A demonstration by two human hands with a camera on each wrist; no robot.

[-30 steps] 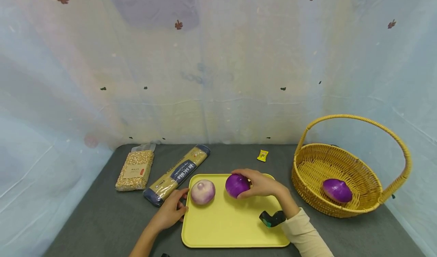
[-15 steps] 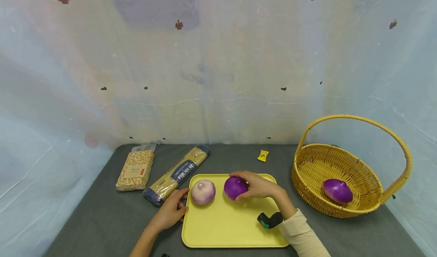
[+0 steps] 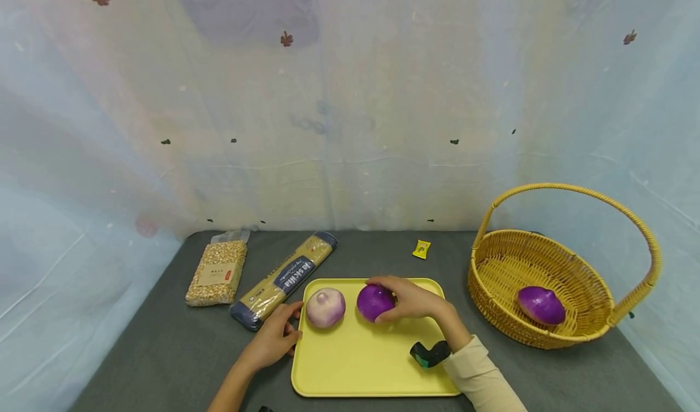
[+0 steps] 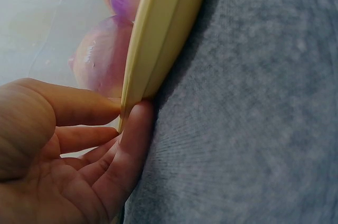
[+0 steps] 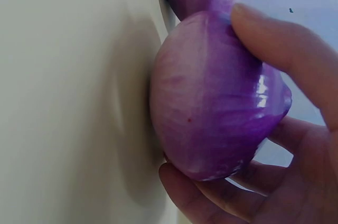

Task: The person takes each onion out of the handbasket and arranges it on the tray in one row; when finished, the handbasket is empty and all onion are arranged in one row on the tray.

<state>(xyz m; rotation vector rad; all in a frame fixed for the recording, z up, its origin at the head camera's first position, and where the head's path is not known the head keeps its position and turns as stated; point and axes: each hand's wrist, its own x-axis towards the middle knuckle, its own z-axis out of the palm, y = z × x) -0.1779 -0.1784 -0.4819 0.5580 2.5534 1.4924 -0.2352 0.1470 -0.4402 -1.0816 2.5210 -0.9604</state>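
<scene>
Pale hanging cloth [image 3: 350, 96], dotted with small brown and dark marks, closes off the space behind a bench [image 3: 164, 351] with a dark grey cover. From the head camera, a yellow tray [image 3: 372, 369] lies on the bench near the person. Its upper left corner holds a pale onion [image 3: 325, 308], whitish on top and purple lower down. Just beside it, with a small gap between, is a deep purple onion [image 3: 373, 303], held by the fingers of the right hand [image 3: 407, 299]. That arm wears a cream sleeve [image 3: 483, 375], with a black device [image 3: 430, 354] by the cuff. The left hand [image 3: 273, 336] is at the tray's left edge. Beyond it, a long gold and blue packet [image 3: 284, 280] lies slantwise, with a clear bag of yellow kernels [image 3: 217, 272] further left. A small yellow wrapper [image 3: 421, 249] lies behind the tray, and on the right a wicker basket [image 3: 487, 305] with a tall handle contains another purple vegetable [image 3: 541, 305].

On the left wrist view, the left hand pinches the tray's rim between thumb and fingers; the pale onion shows just past the rim.

On the right wrist view, thumb and fingers curve around the deep purple onion, spread about as wide as its body. It sits close against the tray surface; whether they touch cannot be told.
</scene>
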